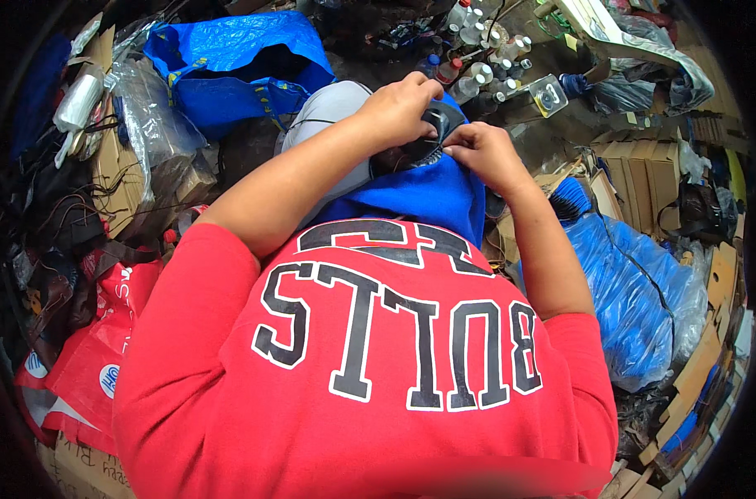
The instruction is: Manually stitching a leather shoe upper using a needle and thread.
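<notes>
A black rounded part (411,156) with a finely ridged lower edge lies over my lap, between both hands. My left hand (401,110) is closed on its upper side, with the thumb reaching down onto it. At its right edge, the thumb and forefinger of my right hand (487,155) are pinched together. What exactly lies between those fingertips is too small to make out. Blue cloth (411,195) covers my lap beneath the part, and grey cloth (332,104) shows to the left, partly behind my left forearm.
A large blue bag (236,37) gapes at the far left. Several plastic bottles (477,75) stand ahead. To the right are a blue brush (571,200), a blue bundle in clear plastic (623,291) and cardboard (644,179). A red bag (91,382) lies at the left.
</notes>
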Available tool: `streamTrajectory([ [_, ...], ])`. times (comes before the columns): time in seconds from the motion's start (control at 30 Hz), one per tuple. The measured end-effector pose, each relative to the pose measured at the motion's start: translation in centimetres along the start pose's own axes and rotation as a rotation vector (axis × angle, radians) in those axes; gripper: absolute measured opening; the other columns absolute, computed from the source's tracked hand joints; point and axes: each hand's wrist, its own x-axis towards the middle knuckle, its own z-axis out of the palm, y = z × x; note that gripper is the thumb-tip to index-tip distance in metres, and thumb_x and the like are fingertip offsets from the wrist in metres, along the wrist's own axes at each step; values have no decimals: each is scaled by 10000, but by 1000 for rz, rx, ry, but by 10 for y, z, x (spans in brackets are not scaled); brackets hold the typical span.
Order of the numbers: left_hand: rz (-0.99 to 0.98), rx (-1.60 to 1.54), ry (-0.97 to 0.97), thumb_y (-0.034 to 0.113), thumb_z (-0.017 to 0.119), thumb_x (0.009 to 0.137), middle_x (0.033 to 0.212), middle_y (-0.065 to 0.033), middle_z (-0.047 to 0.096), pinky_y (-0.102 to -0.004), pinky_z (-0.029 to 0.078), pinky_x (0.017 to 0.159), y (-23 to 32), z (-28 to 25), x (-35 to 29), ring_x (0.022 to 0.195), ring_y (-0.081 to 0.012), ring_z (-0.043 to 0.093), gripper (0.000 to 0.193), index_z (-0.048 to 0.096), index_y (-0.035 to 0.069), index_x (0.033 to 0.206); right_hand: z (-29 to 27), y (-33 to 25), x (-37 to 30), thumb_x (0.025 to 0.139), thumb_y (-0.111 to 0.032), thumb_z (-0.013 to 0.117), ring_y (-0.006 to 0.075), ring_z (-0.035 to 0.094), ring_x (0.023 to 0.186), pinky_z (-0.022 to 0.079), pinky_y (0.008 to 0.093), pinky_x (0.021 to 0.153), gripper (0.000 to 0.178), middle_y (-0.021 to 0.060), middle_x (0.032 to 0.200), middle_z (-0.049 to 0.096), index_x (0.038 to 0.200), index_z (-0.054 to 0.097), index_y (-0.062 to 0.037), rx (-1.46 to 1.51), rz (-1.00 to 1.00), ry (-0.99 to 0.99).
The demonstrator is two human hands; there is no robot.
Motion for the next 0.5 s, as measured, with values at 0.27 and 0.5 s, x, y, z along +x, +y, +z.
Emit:
streamTrajectory([
  [0.27,-228,64,-377,222,639,798,842,-179,645,-399,477,755,-12,-50,-67,835,-347,619,248,622,11,927,6,27,-23,839,-250,639,101,508,776,408,238,679,219,-13,804,546,888,613,-39,263,-5,-9],
  [0.5,-400,-426,85,434,515,881,846,-146,608,-381,441,716,-27,-69,-43,775,-269,584,469,632,-16,822,29,91,-1,838,-253,651,142,513,724,418,267,627,245,19,841,566,790,576,-24,530,191,483],
])
